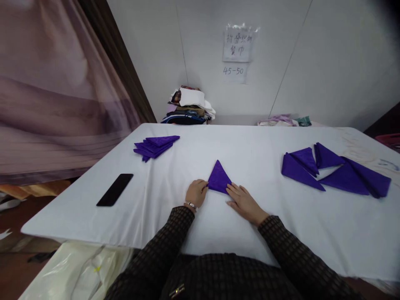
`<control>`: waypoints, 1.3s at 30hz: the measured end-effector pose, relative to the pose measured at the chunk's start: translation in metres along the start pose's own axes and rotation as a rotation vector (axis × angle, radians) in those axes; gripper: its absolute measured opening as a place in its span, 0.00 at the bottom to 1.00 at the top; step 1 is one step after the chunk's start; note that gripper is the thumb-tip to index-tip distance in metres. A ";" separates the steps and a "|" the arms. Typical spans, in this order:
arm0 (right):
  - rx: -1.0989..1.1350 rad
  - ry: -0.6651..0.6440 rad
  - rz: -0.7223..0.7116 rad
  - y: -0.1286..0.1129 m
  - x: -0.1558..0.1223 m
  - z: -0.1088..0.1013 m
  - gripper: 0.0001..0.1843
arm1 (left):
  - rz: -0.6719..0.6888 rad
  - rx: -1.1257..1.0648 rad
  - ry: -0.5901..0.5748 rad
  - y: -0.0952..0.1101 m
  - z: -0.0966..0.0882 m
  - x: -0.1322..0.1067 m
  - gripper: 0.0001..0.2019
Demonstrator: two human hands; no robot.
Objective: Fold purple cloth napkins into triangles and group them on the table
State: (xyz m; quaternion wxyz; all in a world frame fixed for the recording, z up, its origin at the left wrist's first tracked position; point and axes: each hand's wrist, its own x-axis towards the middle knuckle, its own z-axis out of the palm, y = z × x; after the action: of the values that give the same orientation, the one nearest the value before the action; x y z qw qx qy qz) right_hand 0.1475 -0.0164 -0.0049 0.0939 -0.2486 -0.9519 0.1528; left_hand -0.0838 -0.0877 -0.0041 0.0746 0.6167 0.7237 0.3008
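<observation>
A purple cloth napkin [219,179], folded into a small triangle, lies on the white-covered table in front of me with its point facing away. At its left corner, my left hand [196,193] is closed, thumb and fingertips pinching the fabric. My right hand [245,203] rests on the table with its fingers stretched out, the fingertips lying on the right corner and the thumb apart from the cloth. To the left is a stack of folded purple napkins [156,146]. Several more folded purple napkins [350,177] lie overlapping on the right.
A black phone-like slab [115,190] lies on the left of the table [250,146]. Behind the far edge are a pile of folded clothes [189,106] and some lilac cloth [278,121]. Handwritten papers [237,46] hang on the wall. A curtain [62,91] hangs at left.
</observation>
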 end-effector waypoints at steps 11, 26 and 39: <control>-0.009 -0.022 -0.031 0.002 -0.002 0.003 0.31 | 0.068 0.029 0.003 0.003 -0.003 -0.005 0.14; -0.013 -0.048 -0.039 0.002 -0.003 0.002 0.30 | 0.114 0.151 -0.104 -0.007 -0.011 -0.001 0.13; -0.005 -0.033 -0.044 0.003 -0.002 0.006 0.31 | 0.203 -0.006 -0.046 0.031 0.005 0.028 0.15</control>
State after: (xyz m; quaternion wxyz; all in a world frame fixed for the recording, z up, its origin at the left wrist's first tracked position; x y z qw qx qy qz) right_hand 0.1494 -0.0165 -0.0116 0.0808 -0.2254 -0.9588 0.1526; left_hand -0.0617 -0.0576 0.0161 0.0622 0.6934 0.6546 0.2947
